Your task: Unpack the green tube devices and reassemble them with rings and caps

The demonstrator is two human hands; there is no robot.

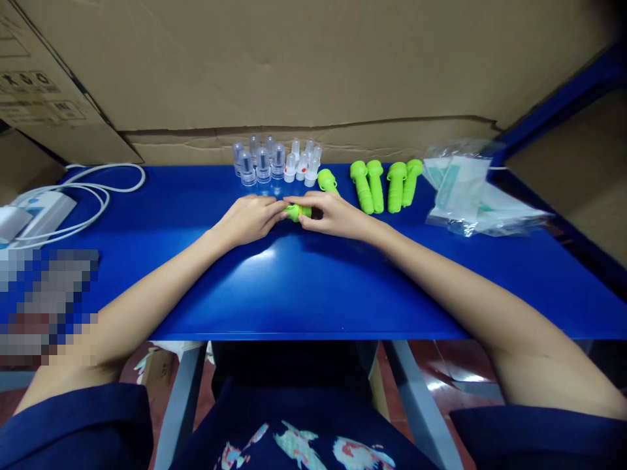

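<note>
Both my hands meet at the middle of the blue table (313,287). My left hand (247,219) and my right hand (330,214) pinch a small bright green plastic piece (298,211) between their fingertips, low over the table. Just behind my right hand lies another green piece (327,180). Further right, several green ribbed plastic pieces (385,186) lie side by side. Behind my hands stand several clear plastic vials (259,162) and small white caps (304,166).
Clear plastic bags (470,196) lie at the right end of the table. A white device with a coiled white cable (53,209) sits at the left. Cardboard sheets (304,72) wall off the back. A blurred patch covers the near left.
</note>
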